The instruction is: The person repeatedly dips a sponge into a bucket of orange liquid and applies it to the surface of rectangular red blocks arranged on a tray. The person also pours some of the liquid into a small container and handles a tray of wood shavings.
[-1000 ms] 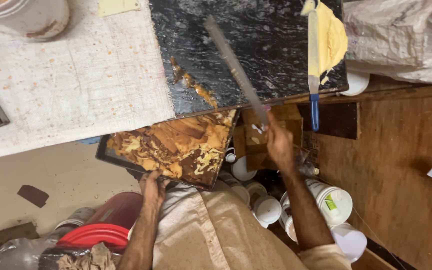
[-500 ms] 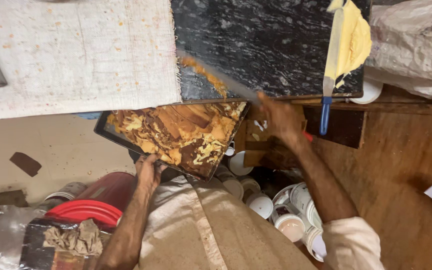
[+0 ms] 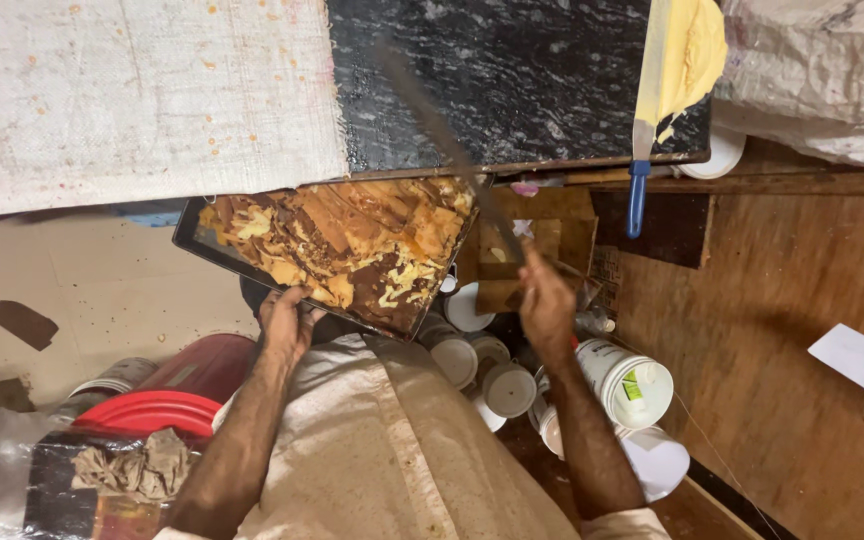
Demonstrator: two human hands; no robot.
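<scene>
While L hand [image 3: 285,320] grips near edge of dark tray [image 3: 214,252] under black slab [image 3: 512,70] lip, R hand [image 3: 544,300] fingers closed on long scraper blade [image 3: 442,135], angled far-left over slab. Tray w/ brown-yellow scrapings looks stiff, heavy, greasy; best held by rim.

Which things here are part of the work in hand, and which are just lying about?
In hand:
left hand holding the tray of brown scraps
right hand holding the long blade
black slab

Lying about:
blue-handled spatula with yellow paste
white tubs
red bucket
sack
</scene>
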